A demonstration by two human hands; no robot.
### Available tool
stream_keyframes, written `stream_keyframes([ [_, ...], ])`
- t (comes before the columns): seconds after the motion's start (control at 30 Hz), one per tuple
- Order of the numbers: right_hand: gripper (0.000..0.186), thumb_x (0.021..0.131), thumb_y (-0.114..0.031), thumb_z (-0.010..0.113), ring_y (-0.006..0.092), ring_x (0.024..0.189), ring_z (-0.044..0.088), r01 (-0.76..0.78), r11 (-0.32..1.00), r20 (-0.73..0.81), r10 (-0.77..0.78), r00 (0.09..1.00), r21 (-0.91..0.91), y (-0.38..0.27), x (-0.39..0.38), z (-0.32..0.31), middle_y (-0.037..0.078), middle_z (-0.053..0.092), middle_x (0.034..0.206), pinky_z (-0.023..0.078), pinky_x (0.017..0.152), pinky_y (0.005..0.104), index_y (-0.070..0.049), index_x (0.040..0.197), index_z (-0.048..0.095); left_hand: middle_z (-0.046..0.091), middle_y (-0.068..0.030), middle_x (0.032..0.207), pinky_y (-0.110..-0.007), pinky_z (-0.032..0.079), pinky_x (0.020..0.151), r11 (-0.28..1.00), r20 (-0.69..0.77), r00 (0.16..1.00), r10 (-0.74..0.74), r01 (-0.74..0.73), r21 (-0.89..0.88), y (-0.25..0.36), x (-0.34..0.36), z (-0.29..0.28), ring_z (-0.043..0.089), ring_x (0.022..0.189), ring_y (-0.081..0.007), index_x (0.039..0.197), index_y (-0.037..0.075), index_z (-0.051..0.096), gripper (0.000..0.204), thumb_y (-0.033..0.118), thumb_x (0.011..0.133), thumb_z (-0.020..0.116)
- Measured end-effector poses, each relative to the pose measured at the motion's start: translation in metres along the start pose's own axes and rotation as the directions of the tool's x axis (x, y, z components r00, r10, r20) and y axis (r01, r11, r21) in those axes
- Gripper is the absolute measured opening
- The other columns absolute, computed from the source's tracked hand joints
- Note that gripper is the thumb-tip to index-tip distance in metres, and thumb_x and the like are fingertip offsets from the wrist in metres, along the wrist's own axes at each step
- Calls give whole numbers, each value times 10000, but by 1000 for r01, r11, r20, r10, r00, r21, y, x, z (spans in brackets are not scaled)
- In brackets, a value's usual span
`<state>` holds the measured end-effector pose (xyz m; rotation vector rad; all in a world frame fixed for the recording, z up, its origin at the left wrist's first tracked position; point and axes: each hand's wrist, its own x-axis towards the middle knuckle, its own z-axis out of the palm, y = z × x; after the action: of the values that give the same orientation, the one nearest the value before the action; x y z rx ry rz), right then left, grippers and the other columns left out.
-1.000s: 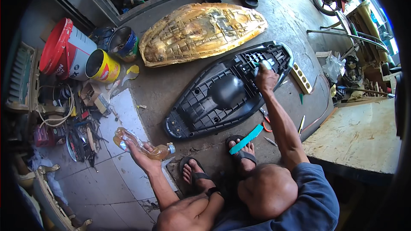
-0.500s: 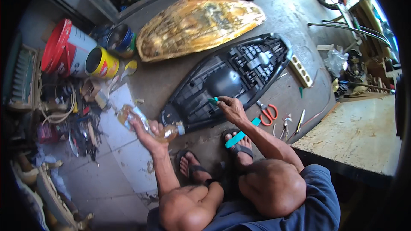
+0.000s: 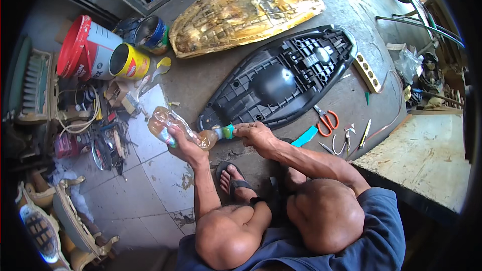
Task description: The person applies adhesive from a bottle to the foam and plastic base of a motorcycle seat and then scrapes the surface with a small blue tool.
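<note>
- Red-lidded white plastic bucket (image 3: 88, 47) lies on its side at far left, its mouth toward a yellow tin can (image 3: 129, 61) and a blue tin can (image 3: 149, 34), both tipped over beside it.
- Below the cans, a tangle of cords and small hand tools (image 3: 95, 130) is heaped on the floor, next to pale floor tiles (image 3: 150, 170).
- My left hand (image 3: 183, 143) is clenched around a crumpled clear plastic bottle with amber liquid (image 3: 173, 128); the bottle is held off the floor, tilted, neck pointing right.
- The bottle's teal cap (image 3: 228, 131) sits at the neck; my right hand (image 3: 256, 134) touches it with pinched fingertips. Whether the cap is tight or loose, cannot tell.
- Both hands meet just in front of the narrow end of the black ribbed plastic scooter seat base (image 3: 281, 83), which lies underside up on the concrete floor (image 3: 201, 83).
- Behind it, a yellowed foam seat cushion (image 3: 246, 12) lies nearly parallel, apart from the base.
- My feet in black sandals (image 3: 233, 183) are planted below the hands.
- Right of my forearm: a teal strip (image 3: 305, 136), orange-handled scissors (image 3: 327, 119), then metal pliers and a pencil-like tool (image 3: 351, 138) on the concrete.
- Far right: worn plywood board (image 3: 419, 163).
</note>
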<state>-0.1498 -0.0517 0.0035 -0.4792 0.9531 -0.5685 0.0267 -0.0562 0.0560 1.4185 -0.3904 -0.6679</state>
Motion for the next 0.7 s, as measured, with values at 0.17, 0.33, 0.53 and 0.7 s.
stream_keyframes([
  [0.17,269,913,-238,650,90,625,500,166,918,-358,-300,884,-360,-39,-6,-51,-8,649,811,413,566,259,-61,1104,719,458,24,788,-208,341,476,994,-84,991,-103,101,-31,-15,7,-18,424,583,-52,1089,54,528,413,443,962,584],
  [0.33,275,919,-264,558,358,710,686,-230,510,-559,-777,290,-829,-46,5,-169,225,687,808,522,628,448,-79,1035,726,395,32,722,-185,314,436,958,-57,966,-253,241,-154,-16,2,-29,392,525,-34,1100,80,507,383,433,966,570],
  [0.53,151,854,-168,609,370,623,663,68,5,30,-861,507,-998,21,19,-89,200,670,734,503,575,449,-62,910,702,384,34,626,-209,323,448,952,-34,962,-269,261,-162,-16,14,-34,382,490,-50,1094,91,533,432,502,965,558],
  [0.7,263,909,-286,565,343,692,694,-90,479,-484,-830,277,-873,-62,31,-151,197,689,778,528,620,476,-88,950,733,389,32,612,-212,328,452,952,62,966,-250,257,-168,-10,7,-37,395,479,-59,1201,130,496,414,468,968,549],
])
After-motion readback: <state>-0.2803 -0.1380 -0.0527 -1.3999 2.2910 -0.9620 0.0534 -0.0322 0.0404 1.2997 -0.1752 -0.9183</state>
